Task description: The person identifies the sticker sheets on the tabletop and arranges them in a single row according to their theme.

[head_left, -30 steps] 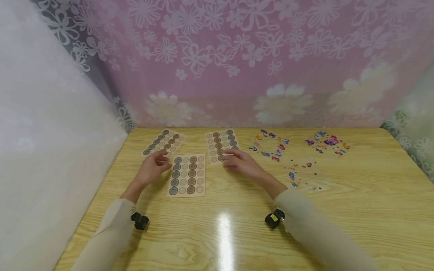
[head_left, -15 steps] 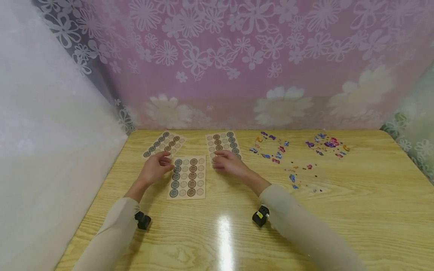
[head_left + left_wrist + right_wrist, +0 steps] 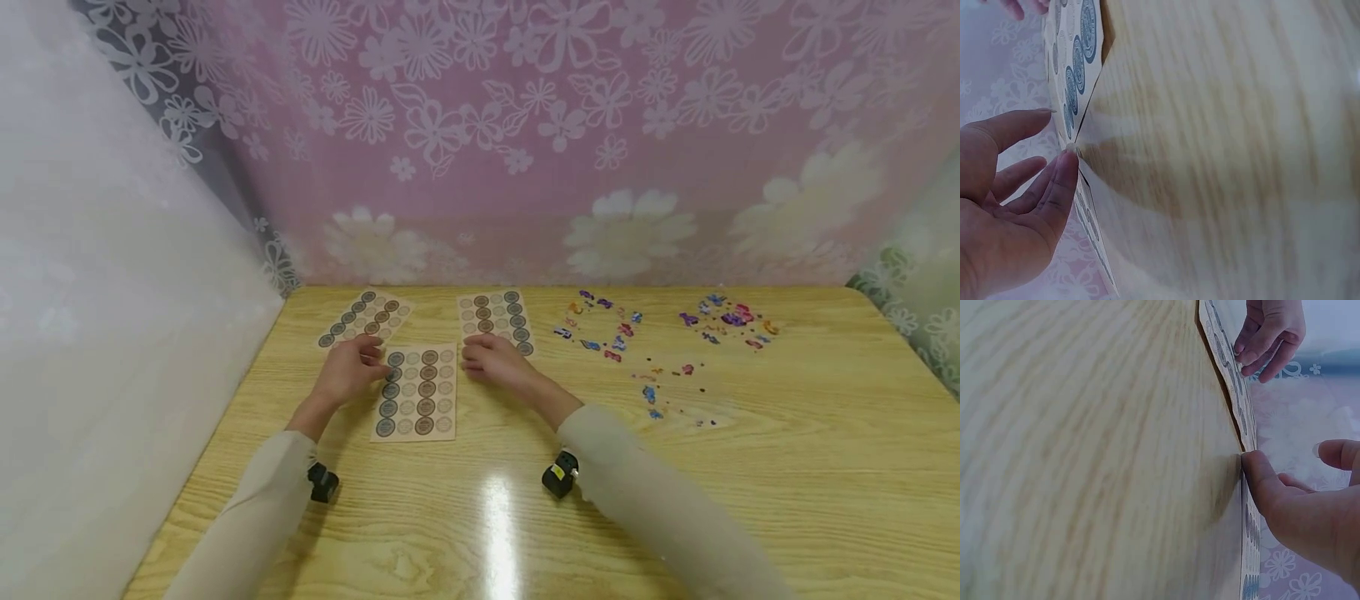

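Observation:
Three cream sheets of round grey and brown stickers lie on the table. My left hand [image 3: 351, 372] is at the upper left edge of the front sheet [image 3: 417, 407], its fingertips close to the back left sheet [image 3: 375, 307]. In the left wrist view its fingers [image 3: 1063, 175] curve loosely, thumb apart from them, with nothing pinched. My right hand [image 3: 498, 362] is just right of the front sheet's top corner, over the lower left part of the back right sheet [image 3: 501, 310]. In the right wrist view one fingertip [image 3: 1257, 464] reaches the tabletop near the sheet's corner; the thumb stands apart.
On the right of the wooden table [image 3: 787, 467] lie a ring of small shiny colourful pieces [image 3: 625, 330], a pile of similar ones [image 3: 732, 319] and a scattered group [image 3: 649, 393]. A flowered pink curtain [image 3: 480, 167] hangs behind; white cloth [image 3: 127, 317] borders the left.
My right hand has moved left across the back right sheet to the front sheet's corner. My left hand has shifted slightly right. The sheets stay in place.

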`<state>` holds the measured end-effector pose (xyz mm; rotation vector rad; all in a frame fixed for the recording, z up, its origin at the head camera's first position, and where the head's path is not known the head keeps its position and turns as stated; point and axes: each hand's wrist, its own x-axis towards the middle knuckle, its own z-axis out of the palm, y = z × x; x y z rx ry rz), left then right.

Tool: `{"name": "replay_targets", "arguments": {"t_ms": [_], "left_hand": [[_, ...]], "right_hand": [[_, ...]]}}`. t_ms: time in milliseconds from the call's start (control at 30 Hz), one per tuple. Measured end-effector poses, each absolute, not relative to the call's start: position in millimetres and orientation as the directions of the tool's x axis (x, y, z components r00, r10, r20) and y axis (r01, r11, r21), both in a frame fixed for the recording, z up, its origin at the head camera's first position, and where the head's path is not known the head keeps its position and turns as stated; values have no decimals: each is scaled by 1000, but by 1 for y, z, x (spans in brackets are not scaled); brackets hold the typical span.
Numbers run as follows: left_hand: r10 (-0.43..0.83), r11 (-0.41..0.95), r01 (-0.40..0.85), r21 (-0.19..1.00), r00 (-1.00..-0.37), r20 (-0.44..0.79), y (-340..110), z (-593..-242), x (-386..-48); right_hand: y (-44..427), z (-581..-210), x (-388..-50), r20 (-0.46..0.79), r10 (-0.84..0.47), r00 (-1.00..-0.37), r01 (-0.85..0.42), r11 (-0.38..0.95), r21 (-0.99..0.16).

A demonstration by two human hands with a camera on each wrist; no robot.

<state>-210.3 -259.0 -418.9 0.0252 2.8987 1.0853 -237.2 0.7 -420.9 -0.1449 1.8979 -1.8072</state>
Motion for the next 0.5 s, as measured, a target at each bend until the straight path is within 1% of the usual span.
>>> {"name": "replay_targets", "arguments": {"t_ms": [200,367,500], "left_hand": [[34,793,0,610,-998,-43,-256,-418,-213],[36,819,-19,574,-996,-85,-256,-417,-219],[66,856,0,517,-992,-110,-255,-415,-225]], "right_hand": [[-3,-419,-240,-305,-412,-859,267,148,-952],[-5,-417,-244,-309,-418,-854,265,162,-951],[-6,-416,-246,-303,-416,-857,260,158,-952]]}}
